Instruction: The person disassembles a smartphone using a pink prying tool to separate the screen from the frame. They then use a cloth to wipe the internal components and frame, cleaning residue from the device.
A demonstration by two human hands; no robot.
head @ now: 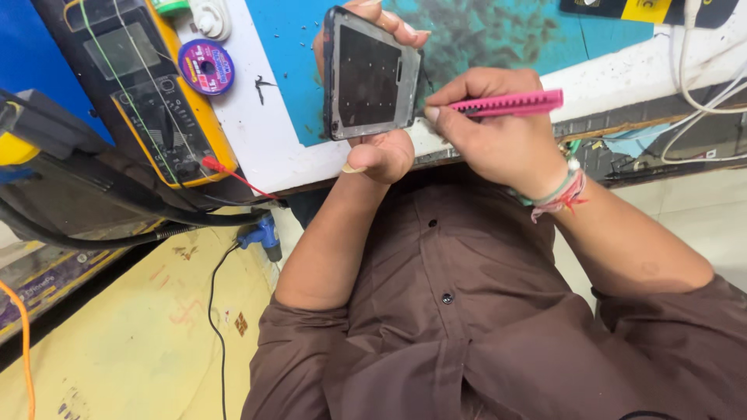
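My left hand (373,152) grips an opened phone body (369,74), a dark rounded frame with a grey metal inner plate, fingers curled over its far edge and thumb under its near edge. My right hand (490,132) holds a pink ridged tool (517,103) sideways, its dark tip touching the phone's right edge. Coloured thread bands circle my right wrist. Both arms come out of brown shirt sleeves above a blue work mat (482,35).
A yellow-and-black multimeter (144,93) with a red probe lead lies at the left, beside a purple solder spool (205,67). White cables (700,93) trail at the right. Black cables and a blue clip (261,233) hang below the bench's white edge (257,148).
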